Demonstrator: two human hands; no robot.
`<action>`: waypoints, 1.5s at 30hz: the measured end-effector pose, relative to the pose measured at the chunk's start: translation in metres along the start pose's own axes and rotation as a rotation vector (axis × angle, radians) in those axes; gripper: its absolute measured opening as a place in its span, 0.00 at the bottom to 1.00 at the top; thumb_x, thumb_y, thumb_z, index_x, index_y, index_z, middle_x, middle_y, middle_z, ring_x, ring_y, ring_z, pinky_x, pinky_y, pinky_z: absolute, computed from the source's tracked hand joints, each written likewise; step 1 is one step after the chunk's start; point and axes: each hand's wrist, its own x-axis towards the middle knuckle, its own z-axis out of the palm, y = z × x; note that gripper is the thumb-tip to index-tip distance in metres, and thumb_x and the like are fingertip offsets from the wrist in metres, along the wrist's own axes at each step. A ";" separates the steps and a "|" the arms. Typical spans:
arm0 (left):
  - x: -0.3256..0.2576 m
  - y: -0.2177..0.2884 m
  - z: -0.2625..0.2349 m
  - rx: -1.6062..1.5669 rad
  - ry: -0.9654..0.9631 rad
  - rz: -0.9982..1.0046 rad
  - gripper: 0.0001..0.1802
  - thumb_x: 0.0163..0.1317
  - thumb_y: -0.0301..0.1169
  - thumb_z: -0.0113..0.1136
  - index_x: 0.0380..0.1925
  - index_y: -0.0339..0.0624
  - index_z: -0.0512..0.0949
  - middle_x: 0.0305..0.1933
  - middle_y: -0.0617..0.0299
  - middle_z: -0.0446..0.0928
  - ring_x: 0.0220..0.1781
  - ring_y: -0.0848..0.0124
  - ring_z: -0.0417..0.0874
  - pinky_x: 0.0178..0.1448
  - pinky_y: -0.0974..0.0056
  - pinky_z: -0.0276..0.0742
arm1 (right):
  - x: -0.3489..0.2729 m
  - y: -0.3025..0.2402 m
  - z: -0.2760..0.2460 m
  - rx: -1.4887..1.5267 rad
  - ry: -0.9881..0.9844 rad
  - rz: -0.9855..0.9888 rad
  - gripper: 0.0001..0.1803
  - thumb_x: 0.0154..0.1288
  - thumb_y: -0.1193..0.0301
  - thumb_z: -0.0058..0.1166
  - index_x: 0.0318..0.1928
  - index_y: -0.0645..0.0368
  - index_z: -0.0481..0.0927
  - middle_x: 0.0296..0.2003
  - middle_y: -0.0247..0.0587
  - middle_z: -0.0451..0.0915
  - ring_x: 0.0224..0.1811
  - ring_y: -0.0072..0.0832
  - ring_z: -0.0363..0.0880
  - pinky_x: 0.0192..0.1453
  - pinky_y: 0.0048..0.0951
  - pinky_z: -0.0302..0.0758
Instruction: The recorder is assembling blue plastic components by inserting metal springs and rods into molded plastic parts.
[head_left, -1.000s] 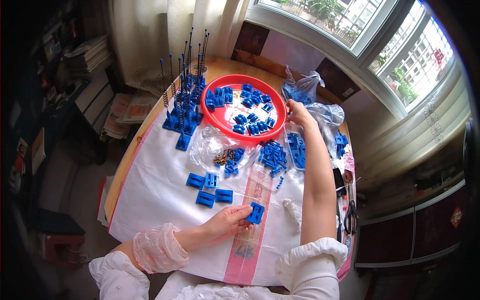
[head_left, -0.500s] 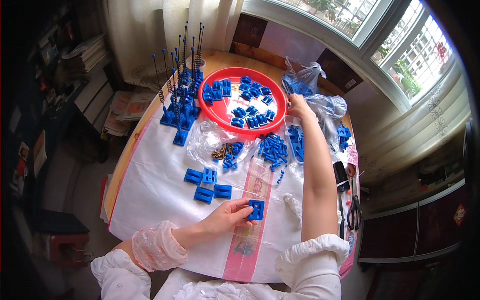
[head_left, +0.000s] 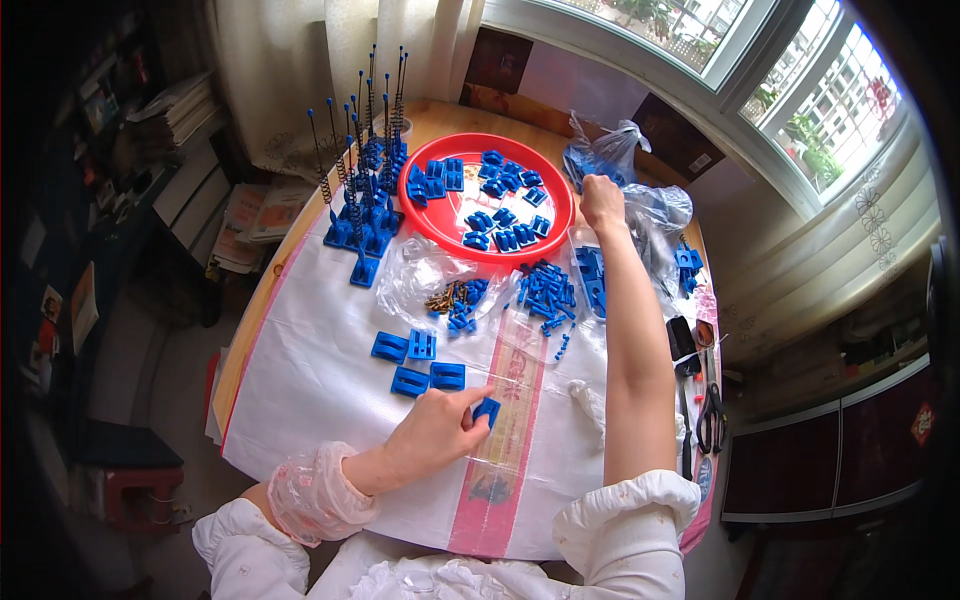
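Note:
My left hand [head_left: 430,435] is over the near middle of the table, its thumb and fingers closed on a small blue plastic part [head_left: 487,412] with the index finger stretched out past it. Just beyond that hand lie several similar square blue plastic parts [head_left: 411,381] with slots and arched tops. My right arm reaches far across the table. At its end my right hand [head_left: 602,203] is by the tied clear plastic bag [head_left: 630,145] of blue parts, right of the red tray [head_left: 420,228]. The right fingers are mostly hidden.
Blue bases with upright springs and rods [head_left: 360,215] stand at the far left. Clear plastic holds brass-coloured and blue small pieces [head_left: 455,300]; loose blue pegs [head_left: 545,290] lie beside it. A clear box [head_left: 590,285] sits by my right forearm. Black scissors [head_left: 711,420] lie at the right edge.
My left hand has moved slightly left and turned, tilting the blue plastic part, with the index finger now extended. My right hand has moved a little farther out along the bag.

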 end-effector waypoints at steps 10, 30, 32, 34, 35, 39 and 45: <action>0.005 -0.002 -0.006 0.079 0.078 -0.007 0.21 0.59 0.28 0.64 0.53 0.36 0.75 0.15 0.54 0.77 0.15 0.65 0.78 0.24 0.62 0.71 | -0.040 -0.047 -0.078 0.085 0.391 0.128 0.06 0.60 0.72 0.53 0.32 0.62 0.80 0.33 0.54 0.84 0.36 0.49 0.86 0.40 0.43 0.84; -0.009 0.034 0.002 -0.726 -0.322 -0.121 0.19 0.72 0.27 0.53 0.60 0.34 0.71 0.53 0.56 0.80 0.53 0.70 0.83 0.55 0.68 0.80 | -0.353 -0.112 -0.188 1.503 -0.355 0.350 0.10 0.69 0.78 0.56 0.49 0.66 0.80 0.31 0.37 0.84 0.25 0.15 0.77 0.27 0.17 0.73; -0.007 0.038 0.007 -0.648 -0.319 -0.112 0.15 0.71 0.26 0.55 0.55 0.33 0.75 0.46 0.58 0.82 0.44 0.74 0.85 0.47 0.71 0.81 | -0.357 -0.116 -0.187 1.526 -0.304 0.319 0.11 0.69 0.79 0.56 0.50 0.66 0.80 0.33 0.38 0.84 0.26 0.16 0.78 0.28 0.17 0.74; 0.000 0.038 0.009 -0.574 -0.338 -0.145 0.13 0.70 0.27 0.56 0.51 0.34 0.77 0.42 0.60 0.83 0.38 0.77 0.84 0.42 0.72 0.81 | -0.354 -0.116 -0.190 1.549 -0.305 0.322 0.12 0.69 0.79 0.55 0.51 0.67 0.79 0.34 0.39 0.85 0.27 0.16 0.79 0.29 0.18 0.75; 0.004 0.040 0.010 -0.547 -0.314 -0.138 0.12 0.70 0.28 0.57 0.49 0.33 0.78 0.39 0.61 0.83 0.36 0.78 0.83 0.40 0.72 0.80 | -0.353 -0.116 -0.191 1.561 -0.303 0.335 0.12 0.69 0.79 0.55 0.51 0.67 0.79 0.34 0.39 0.85 0.27 0.16 0.79 0.29 0.18 0.75; 0.014 0.043 0.026 -0.563 -0.224 -0.095 0.11 0.69 0.30 0.59 0.45 0.34 0.80 0.35 0.63 0.82 0.32 0.79 0.82 0.37 0.72 0.79 | -0.346 -0.109 -0.199 1.593 -0.283 0.436 0.08 0.69 0.78 0.55 0.47 0.67 0.80 0.32 0.38 0.84 0.25 0.16 0.77 0.26 0.17 0.73; 0.019 0.033 0.044 -0.774 -0.177 -0.093 0.11 0.70 0.31 0.58 0.47 0.37 0.79 0.36 0.65 0.82 0.33 0.79 0.83 0.37 0.73 0.80 | -0.344 -0.096 -0.187 1.532 -0.280 0.449 0.05 0.68 0.77 0.57 0.35 0.66 0.79 0.25 0.36 0.82 0.20 0.14 0.75 0.22 0.17 0.68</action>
